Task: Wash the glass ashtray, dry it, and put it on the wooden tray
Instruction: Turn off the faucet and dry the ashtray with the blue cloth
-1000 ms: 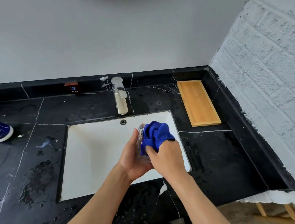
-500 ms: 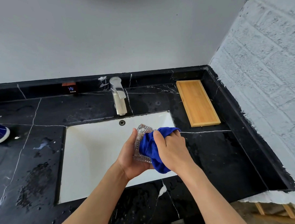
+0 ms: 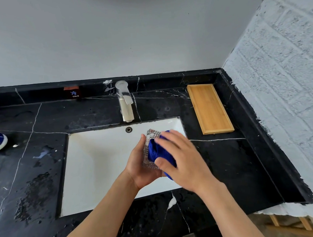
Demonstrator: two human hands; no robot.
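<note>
Two hands over sink [image 3: 93, 162] | left hand [image 3: 140, 165] grips ashtray [image 3: 150, 149] by rim | right hand [image 3: 182, 158] presses cloth [image 3: 156, 151] inside | glass: stiff, breakable, likely slippery; hold edges | tray [image 3: 210, 108] apart

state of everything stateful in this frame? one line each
Clear cut-glass ashtray: held on edge over the sink, cloth inside.
Blue microfibre cloth: bunched, pressed into the ashtray.
Left hand: grips the ashtray.
Right hand: presses the cloth.
Rectangular wooden tray: bare.
Chrome faucet: no water running.
White sink basin: no standing water.
</note>
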